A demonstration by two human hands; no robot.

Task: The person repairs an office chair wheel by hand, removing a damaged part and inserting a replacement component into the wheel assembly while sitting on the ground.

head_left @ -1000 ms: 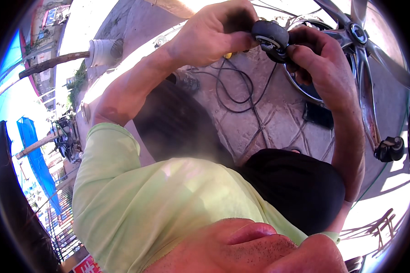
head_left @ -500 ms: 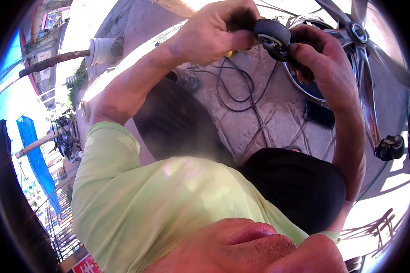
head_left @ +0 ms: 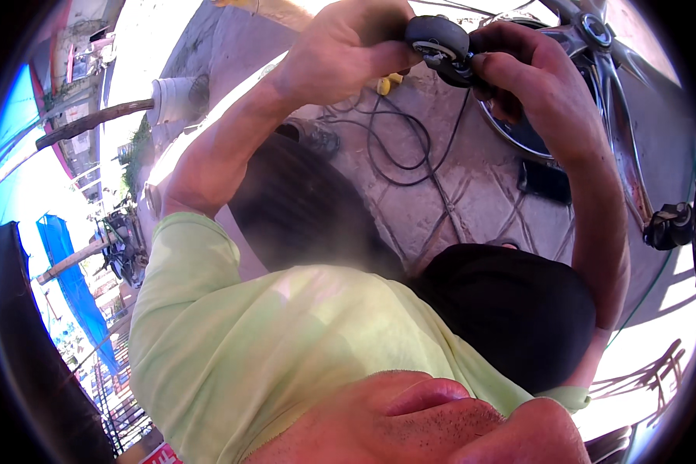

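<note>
A black chair caster (head_left: 438, 42) is held up between my two hands at the top of the view. My left hand (head_left: 344, 58) grips its left side, with fingertips partly hidden behind it. Thumb and fingers of my right hand (head_left: 545, 81) pinch it from the right, near its darker lower part. Right of my hands a metal star-shaped chair base (head_left: 597, 32) spreads its legs. Another black caster (head_left: 667, 226) sits at the end of one leg. Below my right hand shows part of a round item with a shiny rim (head_left: 510, 143).
A black cable (head_left: 398, 182) lies looped on the paved floor (head_left: 410, 220). A dark phone-like rectangle (head_left: 545, 182) rests beside my right forearm. Something yellow (head_left: 387, 83) lies below the caster. At far left stands a white bucket-like container (head_left: 176, 100) with a wooden pole.
Both hands and the caster have shifted a little left and up in the view. The caster has turned slightly, with more of its pale inner side showing.
</note>
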